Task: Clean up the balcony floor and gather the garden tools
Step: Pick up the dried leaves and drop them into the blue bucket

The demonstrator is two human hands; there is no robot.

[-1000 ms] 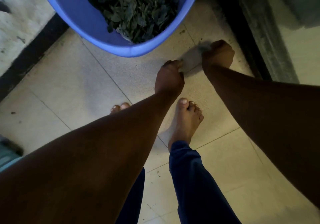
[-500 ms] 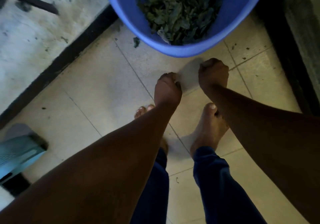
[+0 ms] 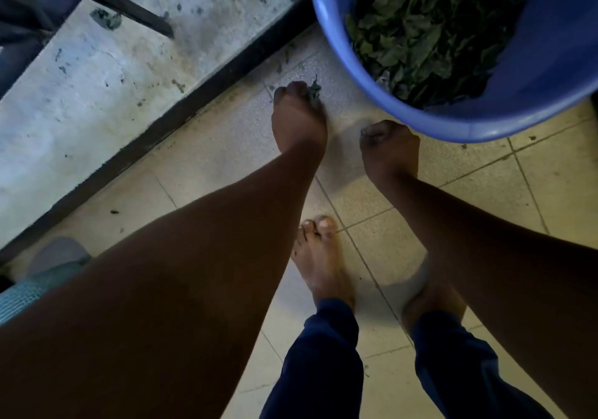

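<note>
The blue basin (image 3: 504,117) is cut off by the top and right edges at one o'clock, so its far rim and most of the leaves (image 3: 420,40) inside go unseen. Curled fingers hide what the right hand (image 3: 388,150) may hold. At eight o'clock a teal object (image 3: 29,292) runs off the left edge, unidentifiable. The right foot (image 3: 430,302) lies partly under the right forearm.

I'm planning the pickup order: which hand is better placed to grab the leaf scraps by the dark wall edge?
Probably the left hand: it already pinches a leaf scrap and is nearest the leaf bits there. The right hand sits curled by the blue tub.
</note>
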